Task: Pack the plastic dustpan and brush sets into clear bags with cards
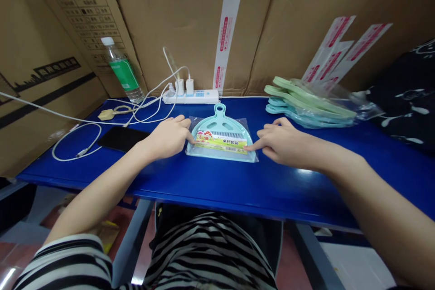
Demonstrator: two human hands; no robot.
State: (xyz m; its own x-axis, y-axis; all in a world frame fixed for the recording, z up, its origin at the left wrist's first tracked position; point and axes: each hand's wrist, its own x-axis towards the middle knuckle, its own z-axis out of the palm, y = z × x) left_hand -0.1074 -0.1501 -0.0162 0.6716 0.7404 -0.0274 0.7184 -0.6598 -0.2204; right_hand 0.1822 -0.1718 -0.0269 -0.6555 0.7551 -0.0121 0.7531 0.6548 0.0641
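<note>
A light blue dustpan [234, 123] lies flat on the blue table, its handle loop pointing away from me. It is inside a clear plastic bag with a small brush whose grey bristles [227, 135] show above a yellow printed label [219, 141]. My left hand [171, 137] touches the label's left end with a fingertip. At the right end, the outstretched index finger of my right hand [280, 141] touches the label, with the other fingers loosely bent. Neither hand is closed round anything.
Several bagged green and blue dustpans [306, 99] lie stacked at right. Behind stand a power strip [200, 96] with white chargers and cables, and a green-labelled bottle [124, 72]. A black phone [120, 138] lies left. Cardboard [190, 22] walls the back; dark patterned fabric [408, 95] is far right.
</note>
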